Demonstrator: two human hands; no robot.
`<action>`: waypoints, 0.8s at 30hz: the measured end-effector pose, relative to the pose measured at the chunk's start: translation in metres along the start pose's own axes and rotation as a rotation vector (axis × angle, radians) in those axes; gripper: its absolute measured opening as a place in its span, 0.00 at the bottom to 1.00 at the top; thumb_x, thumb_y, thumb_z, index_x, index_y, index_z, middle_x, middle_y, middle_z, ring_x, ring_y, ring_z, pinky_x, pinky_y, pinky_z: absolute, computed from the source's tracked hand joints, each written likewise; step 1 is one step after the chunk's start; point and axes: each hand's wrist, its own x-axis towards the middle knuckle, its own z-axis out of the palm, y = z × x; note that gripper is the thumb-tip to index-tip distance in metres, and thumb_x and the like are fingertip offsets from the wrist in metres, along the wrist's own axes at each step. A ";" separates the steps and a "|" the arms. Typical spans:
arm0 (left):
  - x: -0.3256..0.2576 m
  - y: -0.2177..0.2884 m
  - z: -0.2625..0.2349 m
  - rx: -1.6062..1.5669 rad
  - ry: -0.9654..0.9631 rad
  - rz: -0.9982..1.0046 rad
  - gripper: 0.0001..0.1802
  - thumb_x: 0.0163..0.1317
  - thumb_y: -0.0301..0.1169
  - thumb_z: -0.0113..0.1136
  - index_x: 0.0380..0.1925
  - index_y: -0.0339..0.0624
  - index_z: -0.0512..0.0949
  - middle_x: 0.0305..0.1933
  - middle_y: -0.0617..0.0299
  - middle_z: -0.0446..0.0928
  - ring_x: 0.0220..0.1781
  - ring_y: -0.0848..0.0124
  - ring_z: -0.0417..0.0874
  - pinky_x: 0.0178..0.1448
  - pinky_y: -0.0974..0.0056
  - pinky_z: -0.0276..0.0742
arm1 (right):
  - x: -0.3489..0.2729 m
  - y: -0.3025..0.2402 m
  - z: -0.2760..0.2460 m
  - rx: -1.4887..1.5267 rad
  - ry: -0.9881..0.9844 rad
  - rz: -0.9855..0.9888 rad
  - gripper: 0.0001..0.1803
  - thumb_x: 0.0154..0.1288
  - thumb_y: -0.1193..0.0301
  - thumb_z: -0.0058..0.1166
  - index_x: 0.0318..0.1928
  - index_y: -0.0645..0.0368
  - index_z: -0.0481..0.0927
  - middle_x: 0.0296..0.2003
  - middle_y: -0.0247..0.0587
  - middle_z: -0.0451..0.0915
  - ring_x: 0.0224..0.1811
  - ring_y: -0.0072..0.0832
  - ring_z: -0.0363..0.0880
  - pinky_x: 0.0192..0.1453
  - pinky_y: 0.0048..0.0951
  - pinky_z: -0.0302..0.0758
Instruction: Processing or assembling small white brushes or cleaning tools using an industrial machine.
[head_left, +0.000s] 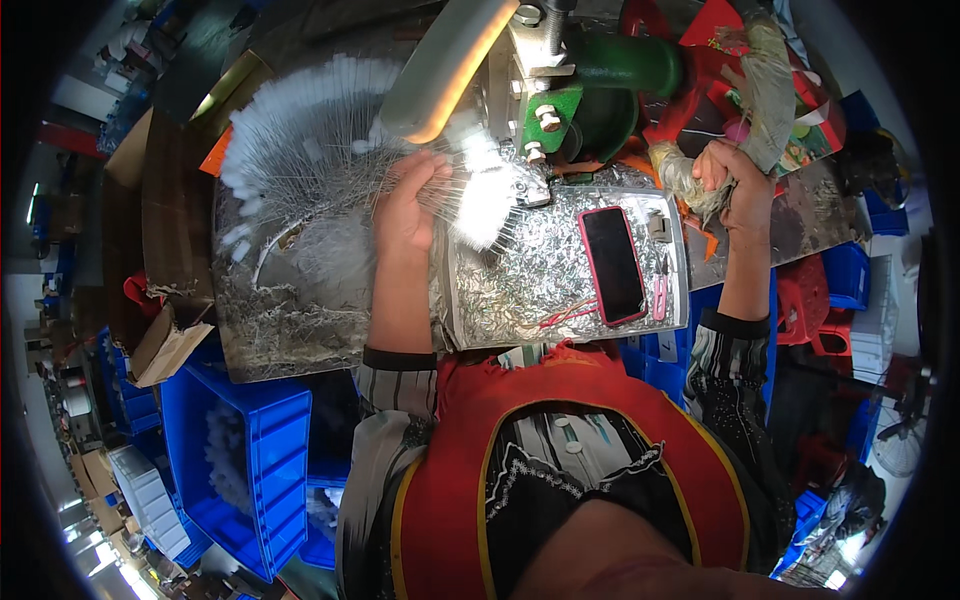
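Note:
My left hand (408, 200) is closed, with thumb and fingers pinched on thin wire stems beside the machine. A large heap of white-tufted wire brushes (300, 130) fans out to the left of and behind it. To its right, brightly lit wire ends (485, 205) lie near the small metal tooling (532, 188) of a green press (625, 65). My right hand (735, 180) is wrapped round the end of the press's curved lever (768, 95), which is bound in pale, worn wrapping. Glare hides just where the wires meet the tooling.
A lit lamp (450, 65) hangs over the wires. On the foil-like silvery tray (510, 290) lie a phone (613, 265) with a pink edge and small pink-handled snips (660, 290). Blue bins (275, 470) stand below left, and a torn carton (170, 345) sits at the bench's left edge.

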 end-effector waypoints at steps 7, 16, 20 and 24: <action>-0.001 0.003 0.001 0.015 0.037 -0.003 0.12 0.51 0.18 0.54 0.38 0.30 0.71 0.35 0.48 0.77 0.34 0.63 0.80 0.37 0.64 0.80 | 0.003 0.014 -0.005 0.018 -0.088 -0.154 0.14 0.50 0.76 0.47 0.10 0.61 0.65 0.10 0.37 0.64 0.14 0.26 0.64 0.27 0.27 0.66; 0.003 -0.001 0.003 0.001 0.054 0.008 0.14 0.51 0.18 0.55 0.40 0.31 0.70 0.38 0.48 0.76 0.35 0.63 0.80 0.38 0.64 0.79 | 0.003 0.021 -0.006 0.031 -0.126 -0.120 0.14 0.51 0.77 0.46 0.10 0.60 0.66 0.10 0.37 0.64 0.15 0.26 0.64 0.27 0.27 0.65; 0.003 -0.001 0.007 -0.003 0.102 0.034 0.15 0.51 0.18 0.55 0.41 0.30 0.70 0.39 0.48 0.76 0.36 0.63 0.79 0.39 0.64 0.78 | 0.004 0.000 -0.003 0.007 -0.057 0.015 0.13 0.50 0.75 0.48 0.11 0.61 0.67 0.10 0.37 0.64 0.15 0.26 0.65 0.27 0.26 0.65; 0.004 -0.001 0.010 0.009 0.101 0.034 0.16 0.50 0.18 0.56 0.42 0.30 0.70 0.39 0.48 0.76 0.36 0.63 0.79 0.40 0.64 0.77 | 0.001 -0.002 -0.001 -0.006 -0.009 0.050 0.14 0.50 0.75 0.48 0.10 0.61 0.66 0.10 0.38 0.64 0.16 0.27 0.66 0.27 0.26 0.64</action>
